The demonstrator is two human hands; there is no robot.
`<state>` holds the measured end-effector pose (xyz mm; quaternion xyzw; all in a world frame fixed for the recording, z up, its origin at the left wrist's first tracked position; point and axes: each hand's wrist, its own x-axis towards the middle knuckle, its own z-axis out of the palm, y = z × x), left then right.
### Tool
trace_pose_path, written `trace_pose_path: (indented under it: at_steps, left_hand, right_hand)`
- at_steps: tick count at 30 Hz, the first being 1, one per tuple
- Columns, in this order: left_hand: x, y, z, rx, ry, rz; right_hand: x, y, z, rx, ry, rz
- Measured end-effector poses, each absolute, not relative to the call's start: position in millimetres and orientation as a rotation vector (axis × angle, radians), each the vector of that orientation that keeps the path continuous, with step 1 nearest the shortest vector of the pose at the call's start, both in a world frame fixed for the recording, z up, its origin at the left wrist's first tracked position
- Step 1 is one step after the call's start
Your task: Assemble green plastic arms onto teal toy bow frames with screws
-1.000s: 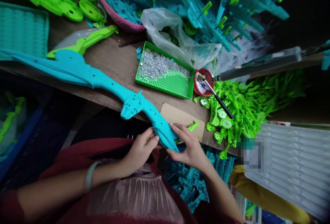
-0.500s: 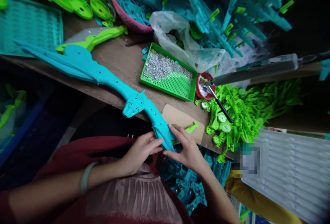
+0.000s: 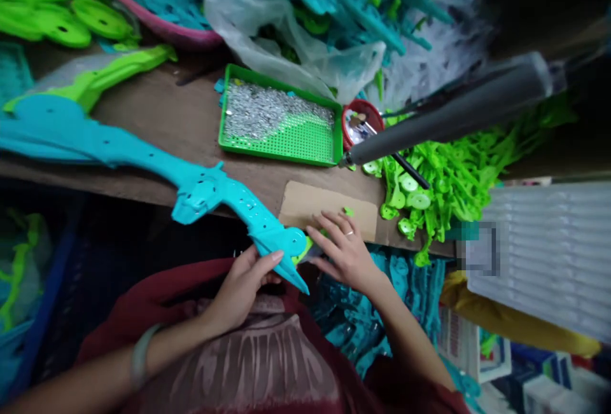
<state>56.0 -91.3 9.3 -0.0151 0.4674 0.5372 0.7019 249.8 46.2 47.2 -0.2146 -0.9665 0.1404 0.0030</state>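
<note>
- Turquoise part [image 3: 198,193]: your left hand [image 3: 242,285] grips its four-o'clock end, seemingly steadying the overhang!
- Your right hand [image 3: 346,256] arches over a green piece [image 3: 301,253]; grasping? Can't tell.

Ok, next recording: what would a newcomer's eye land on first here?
Probably the long turquoise part, slanting from the left edge of the picture to the person's left hand, which grips it near its pointed end. Next, the green tray partly filled with small shiny metal pieces, near the middle of the worktable, and the lime-green heap of parts to its right.
</note>
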Motion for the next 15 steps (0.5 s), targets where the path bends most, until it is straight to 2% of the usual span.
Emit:
trace_pose_path:
  at_steps: [3, 5, 10, 15]
  left_hand:
    - [46.2, -97.4, 13.2, -0.055, 1.056, 1.107]
    - [41.4, -99.1, 14.9, -0.052, 1.063, 1.055]
    - [33.9, -99.7, 13.5, 0.036, 1.148, 1.029]
    - [34.2, -95.5, 18.0, 0.098, 1.252, 1.019]
  right_hand:
    - [258.3, 39.4, 31.2, -0.866, -2.82, 0.135]
    - [258.6, 24.3, 23.9, -0.911, -2.61, 0.153]
    - [239.4, -31.7, 19.1, -0.667, -2.16, 0.887]
    - [227.6, -61.7, 8.1, -0.591, -1.885, 1.203]
